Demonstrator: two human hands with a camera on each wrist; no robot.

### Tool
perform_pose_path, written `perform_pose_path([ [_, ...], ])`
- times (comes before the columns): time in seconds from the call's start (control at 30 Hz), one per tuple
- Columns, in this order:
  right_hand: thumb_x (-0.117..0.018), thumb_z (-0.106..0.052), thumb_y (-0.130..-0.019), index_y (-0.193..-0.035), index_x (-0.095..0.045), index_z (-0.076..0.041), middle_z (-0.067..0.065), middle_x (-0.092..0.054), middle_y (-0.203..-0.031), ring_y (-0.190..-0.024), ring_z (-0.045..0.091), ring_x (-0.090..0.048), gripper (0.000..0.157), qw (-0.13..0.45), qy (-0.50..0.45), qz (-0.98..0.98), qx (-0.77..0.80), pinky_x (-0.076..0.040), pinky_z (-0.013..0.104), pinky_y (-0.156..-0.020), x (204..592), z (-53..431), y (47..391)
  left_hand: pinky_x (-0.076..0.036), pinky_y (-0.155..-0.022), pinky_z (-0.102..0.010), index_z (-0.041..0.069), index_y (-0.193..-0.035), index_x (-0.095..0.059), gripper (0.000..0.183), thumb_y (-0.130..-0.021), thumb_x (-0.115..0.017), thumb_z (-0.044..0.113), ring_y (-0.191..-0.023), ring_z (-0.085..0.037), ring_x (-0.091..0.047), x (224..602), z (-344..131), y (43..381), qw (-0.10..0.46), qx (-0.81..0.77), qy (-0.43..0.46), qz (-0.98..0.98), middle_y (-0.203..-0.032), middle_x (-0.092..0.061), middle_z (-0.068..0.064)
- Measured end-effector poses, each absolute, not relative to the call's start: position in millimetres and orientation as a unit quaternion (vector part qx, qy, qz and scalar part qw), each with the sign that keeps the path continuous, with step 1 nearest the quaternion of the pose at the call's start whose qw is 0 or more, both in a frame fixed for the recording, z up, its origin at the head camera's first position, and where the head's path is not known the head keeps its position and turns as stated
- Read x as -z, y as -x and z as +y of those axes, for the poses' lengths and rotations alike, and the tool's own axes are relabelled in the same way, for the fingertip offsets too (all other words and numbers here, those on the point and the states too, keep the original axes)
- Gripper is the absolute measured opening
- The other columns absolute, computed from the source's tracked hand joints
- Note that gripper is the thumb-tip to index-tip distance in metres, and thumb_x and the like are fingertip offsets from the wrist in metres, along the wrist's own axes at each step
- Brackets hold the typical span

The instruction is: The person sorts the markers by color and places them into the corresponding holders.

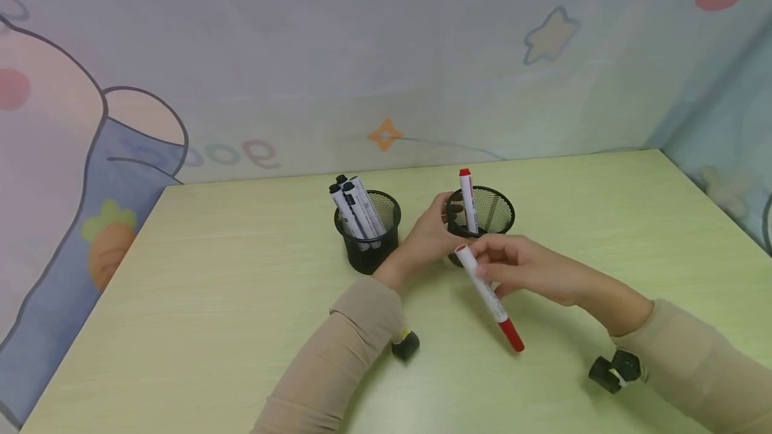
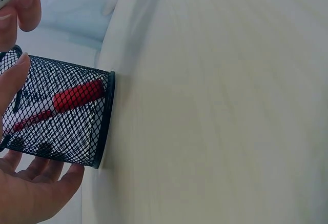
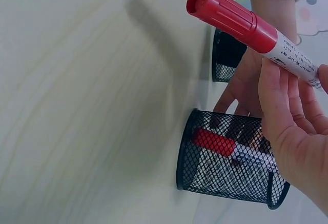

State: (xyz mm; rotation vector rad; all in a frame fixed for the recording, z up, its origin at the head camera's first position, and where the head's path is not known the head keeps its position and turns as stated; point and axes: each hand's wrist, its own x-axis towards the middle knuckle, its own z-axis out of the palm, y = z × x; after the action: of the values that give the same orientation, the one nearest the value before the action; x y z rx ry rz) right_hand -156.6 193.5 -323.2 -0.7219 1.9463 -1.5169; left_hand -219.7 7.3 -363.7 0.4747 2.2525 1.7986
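Observation:
My left hand (image 1: 429,238) grips a black mesh pen cup (image 1: 496,211) from its left side, thumb and fingers around the wall in the left wrist view. Inside that cup one red-and-white marker (image 1: 468,201) leans, its red cap (image 2: 79,96) down near the base. In front of the cup, my right hand (image 1: 533,268) pinches a second red marker (image 1: 487,292) between thumb and fingers. This marker hangs tilted, its red cap pointing down toward me and its white end up by the cup's front. In the right wrist view its cap (image 3: 233,19) is apart from the cup.
A second black mesh cup (image 1: 370,258) stands to the left, holding several white markers (image 1: 360,209) with black ends. Both cups are on a pale wooden table (image 1: 241,300). A printed cloth (image 1: 301,72) hangs behind the table's back edge.

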Motion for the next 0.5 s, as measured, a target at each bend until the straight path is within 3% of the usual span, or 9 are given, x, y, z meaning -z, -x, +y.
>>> perform_pose_path([
  [0.17, -0.051, -0.011, -0.096, -0.117, -0.049, 0.003, 0.014, -0.054, -0.100, -0.089, 0.022, -0.055, 0.025, 0.266, 0.271, 0.735, 0.562, -0.052, 0.044, -0.075, 318.6, 195.7, 158.6, -0.042, -0.092, -0.033, 0.009, -0.135, -0.037, 0.075, -0.071, -0.074, -0.002, -0.122, -0.029, -0.046, 362.2, 7.3, 218.1, 0.112, -0.624, -0.171, 0.754, -0.128, -0.050, -0.008],
  [0.5, -0.051, -0.010, -0.096, -0.117, -0.049, 0.003, 0.016, -0.053, -0.102, -0.091, 0.024, -0.055, 0.024, 0.253, 0.274, 0.735, 0.566, -0.053, 0.043, -0.075, 307.0, 195.5, 161.6, -0.041, -0.094, -0.035, 0.008, -0.139, -0.033, 0.080, -0.072, -0.076, 0.005, -0.123, -0.030, -0.044, 357.9, 6.3, 215.6, 0.114, -0.609, -0.171, 0.766, -0.131, -0.046, -0.008],
])
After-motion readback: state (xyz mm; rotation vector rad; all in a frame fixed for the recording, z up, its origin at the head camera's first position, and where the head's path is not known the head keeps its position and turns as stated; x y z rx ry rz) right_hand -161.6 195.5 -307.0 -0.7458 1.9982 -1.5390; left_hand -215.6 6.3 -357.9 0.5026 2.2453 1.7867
